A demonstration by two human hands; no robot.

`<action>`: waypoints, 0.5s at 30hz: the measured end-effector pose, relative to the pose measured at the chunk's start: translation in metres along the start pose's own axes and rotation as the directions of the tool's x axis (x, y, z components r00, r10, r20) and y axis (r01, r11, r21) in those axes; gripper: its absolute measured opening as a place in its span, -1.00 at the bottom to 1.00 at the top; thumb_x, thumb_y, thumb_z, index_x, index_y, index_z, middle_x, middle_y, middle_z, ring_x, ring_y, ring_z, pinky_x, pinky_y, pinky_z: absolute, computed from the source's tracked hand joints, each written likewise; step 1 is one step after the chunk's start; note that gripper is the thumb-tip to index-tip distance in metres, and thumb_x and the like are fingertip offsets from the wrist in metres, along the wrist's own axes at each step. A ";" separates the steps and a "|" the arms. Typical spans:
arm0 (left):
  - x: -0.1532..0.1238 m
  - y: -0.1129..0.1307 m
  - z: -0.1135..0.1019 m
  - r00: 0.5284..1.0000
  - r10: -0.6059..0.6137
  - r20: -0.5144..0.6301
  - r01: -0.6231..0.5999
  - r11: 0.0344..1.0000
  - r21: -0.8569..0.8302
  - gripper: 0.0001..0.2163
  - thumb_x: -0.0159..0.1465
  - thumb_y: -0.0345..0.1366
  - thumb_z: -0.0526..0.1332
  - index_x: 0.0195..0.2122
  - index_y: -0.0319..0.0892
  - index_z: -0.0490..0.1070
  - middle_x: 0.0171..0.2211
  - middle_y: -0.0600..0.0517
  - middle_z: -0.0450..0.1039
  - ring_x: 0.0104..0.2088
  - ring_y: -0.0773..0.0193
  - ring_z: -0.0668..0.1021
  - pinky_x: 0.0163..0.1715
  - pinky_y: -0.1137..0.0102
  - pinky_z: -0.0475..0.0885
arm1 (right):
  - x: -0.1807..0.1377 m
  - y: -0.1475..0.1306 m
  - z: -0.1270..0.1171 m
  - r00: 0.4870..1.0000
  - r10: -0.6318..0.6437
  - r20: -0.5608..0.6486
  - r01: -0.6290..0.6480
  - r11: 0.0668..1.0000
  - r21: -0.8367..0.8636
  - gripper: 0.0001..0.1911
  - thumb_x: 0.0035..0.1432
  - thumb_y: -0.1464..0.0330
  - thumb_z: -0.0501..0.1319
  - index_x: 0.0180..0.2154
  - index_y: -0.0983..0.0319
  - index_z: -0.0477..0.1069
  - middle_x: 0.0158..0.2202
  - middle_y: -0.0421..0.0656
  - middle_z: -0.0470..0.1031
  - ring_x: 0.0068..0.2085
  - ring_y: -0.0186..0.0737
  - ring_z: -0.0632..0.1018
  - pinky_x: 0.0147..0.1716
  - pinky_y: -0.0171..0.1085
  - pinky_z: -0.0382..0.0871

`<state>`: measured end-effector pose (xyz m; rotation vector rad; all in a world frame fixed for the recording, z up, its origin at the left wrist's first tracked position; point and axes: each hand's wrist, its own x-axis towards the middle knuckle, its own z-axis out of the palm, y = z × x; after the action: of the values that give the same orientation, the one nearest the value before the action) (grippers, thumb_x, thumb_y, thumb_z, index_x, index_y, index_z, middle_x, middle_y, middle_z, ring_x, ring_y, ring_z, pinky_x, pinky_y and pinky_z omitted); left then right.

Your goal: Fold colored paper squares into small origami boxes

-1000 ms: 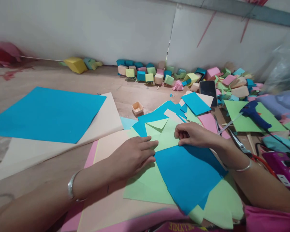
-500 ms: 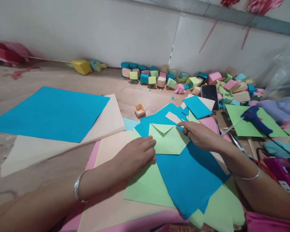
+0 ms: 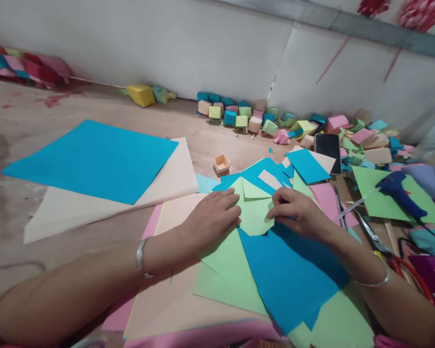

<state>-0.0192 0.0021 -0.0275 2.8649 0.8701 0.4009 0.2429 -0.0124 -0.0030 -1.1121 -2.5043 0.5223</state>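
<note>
Clock read from the folded green paper [image 3: 255, 212], with 12 toward the wall [image 3: 148, 48]. Folded green paper lies on the work pile between the two hands, over a blue sheet [image 3: 293, 275] that reaches out toward 5 o'clock. Triangular flap visible along its 12 o'clock edge.

Left hand [image 3: 215, 220] at 9: palm down, fingers extended side by side, tips resting on the paper's near-9 edge. Right hand [image 3: 297, 210] at 3: fingers curled, thumb and forefinger pinching the opposite edge. Silver bangle [image 3: 140, 256] on the left wrist; a similar one on the right.

Under the left forearm, toward 7 to 8, a large peach sheet [image 3: 166, 299]; looser green paper [image 3: 235, 285] between 6 and 7, overlapping it.

Farther out: small open peach box [image 3: 222, 164] at 11, well clear of both hands. Row of coloured paper blocks [image 3: 235, 116] around 12, near the wall's foot. Dark phone [image 3: 328, 152] at about 2. Blue glue gun [image 3: 402, 193] at 3, lying across a green square [image 3: 369, 198]; scissors [image 3: 371, 232] just past 3, partly hidden by the right forearm. Broad blue sheet [image 3: 94, 162] between 9 and 10, overlapping a cream sheet [image 3: 181, 169].
</note>
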 end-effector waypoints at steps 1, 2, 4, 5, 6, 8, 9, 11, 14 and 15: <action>0.000 -0.001 0.001 1.000 0.000 -0.015 0.000 1.000 0.006 -0.84 0.35 -0.33 0.06 -0.34 -0.21 0.37 -0.06 -0.13 0.42 0.08 0.04 0.37 -0.03 0.14 0.37 | 0.000 -0.003 -0.001 1.000 -0.029 -0.012 0.029 0.999 -0.028 -0.81 0.21 0.43 0.14 -0.33 0.17 0.54 -0.29 -0.09 0.40 -0.24 -0.19 0.43 -0.27 -0.23 0.29; 0.000 -0.001 0.002 0.999 0.003 -0.038 -0.002 1.000 0.014 -0.86 0.34 -0.34 0.08 -0.33 -0.21 0.38 -0.04 -0.13 0.41 0.10 0.03 0.36 -0.02 0.13 0.36 | 0.001 -0.005 -0.001 0.998 -0.057 -0.011 0.057 0.998 -0.035 -0.82 0.22 0.40 0.15 -0.33 0.16 0.53 -0.26 -0.08 0.43 -0.21 -0.17 0.43 -0.24 -0.20 0.28; -0.002 -0.002 0.002 0.997 0.022 -0.080 -0.020 1.000 0.024 -0.88 0.33 -0.37 0.10 -0.30 -0.21 0.40 0.01 -0.13 0.39 0.11 0.03 0.35 -0.01 0.12 0.36 | 0.001 -0.010 -0.001 0.996 -0.084 0.023 0.084 0.996 0.000 -0.83 0.25 0.37 0.14 -0.30 0.16 0.51 -0.23 -0.09 0.48 -0.17 -0.17 0.45 -0.19 -0.19 0.28; -0.003 -0.001 0.001 0.995 0.038 -0.089 -0.037 0.999 0.017 -0.89 0.33 -0.38 0.10 -0.28 -0.21 0.41 0.00 -0.14 0.40 0.09 0.04 0.36 -0.03 0.14 0.37 | 0.001 -0.011 0.001 0.996 -0.076 0.038 0.075 0.997 0.020 -0.83 0.27 0.37 0.12 -0.29 0.18 0.50 -0.25 -0.09 0.50 -0.18 -0.19 0.47 -0.19 -0.20 0.28; -0.005 -0.001 0.000 0.995 0.059 -0.082 -0.059 0.998 0.001 -0.89 0.32 -0.40 0.10 -0.27 -0.21 0.42 -0.02 -0.14 0.41 0.06 0.06 0.39 -0.06 0.17 0.39 | 0.001 -0.012 0.004 0.998 -0.054 0.041 0.053 0.998 0.025 -0.82 0.29 0.36 0.11 -0.29 0.19 0.48 -0.29 -0.10 0.52 -0.22 -0.20 0.48 -0.22 -0.22 0.28; -0.007 0.003 -0.003 0.994 0.101 -0.036 -0.103 0.994 -0.048 -0.88 0.31 -0.41 0.10 -0.24 -0.21 0.43 -0.12 -0.13 0.44 -0.05 0.12 0.45 -0.15 0.24 0.42 | 0.000 -0.013 0.011 1.000 0.017 0.014 -0.017 1.000 0.003 -0.82 0.30 0.35 0.10 -0.28 0.22 0.46 -0.35 -0.11 0.53 -0.27 -0.20 0.49 -0.27 -0.23 0.28; -0.008 0.005 -0.004 0.993 0.116 -0.017 -0.117 0.991 -0.071 -0.88 0.31 -0.41 0.10 -0.24 -0.22 0.43 -0.15 -0.12 0.45 -0.10 0.15 0.46 -0.19 0.27 0.42 | 0.000 -0.012 0.015 0.999 0.052 -0.008 -0.052 0.999 -0.009 -0.83 0.29 0.33 0.11 -0.27 0.22 0.45 -0.36 -0.11 0.53 -0.28 -0.20 0.49 -0.28 -0.24 0.28; -0.009 0.009 -0.004 0.992 0.126 -0.009 -0.126 0.988 -0.089 -0.87 0.33 -0.38 0.09 -0.24 -0.23 0.43 -0.20 -0.12 0.45 -0.15 0.17 0.48 -0.20 0.28 0.43 | -0.001 -0.012 0.021 0.993 0.105 -0.047 -0.105 0.994 -0.014 -0.85 0.27 0.30 0.14 -0.25 0.22 0.44 -0.35 -0.11 0.53 -0.29 -0.20 0.49 -0.29 -0.25 0.29; -0.009 0.013 0.000 0.993 0.110 -0.045 -0.112 0.991 -0.069 -0.81 0.36 -0.28 0.07 -0.26 -0.25 0.43 -0.24 -0.12 0.45 -0.15 0.15 0.48 -0.17 0.24 0.43 | -0.002 -0.013 0.027 0.985 0.130 -0.117 -0.131 0.991 0.002 -0.85 0.26 0.28 0.16 -0.29 0.22 0.42 -0.35 -0.13 0.52 -0.30 -0.21 0.49 -0.31 -0.27 0.28; -0.009 0.013 0.002 0.992 0.112 -0.053 -0.115 0.992 -0.061 -0.80 0.36 -0.26 0.07 -0.26 -0.25 0.42 -0.25 -0.12 0.45 -0.15 0.14 0.48 -0.16 0.23 0.43 | -0.002 -0.014 0.028 0.980 0.135 -0.147 -0.137 0.991 -0.002 -0.85 0.26 0.28 0.16 -0.29 0.22 0.41 -0.35 -0.12 0.52 -0.30 -0.21 0.49 -0.32 -0.27 0.28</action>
<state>-0.0188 -0.0139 -0.0288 2.8654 0.6904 0.5047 0.2222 -0.0278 -0.0215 -1.2846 -2.3206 0.4454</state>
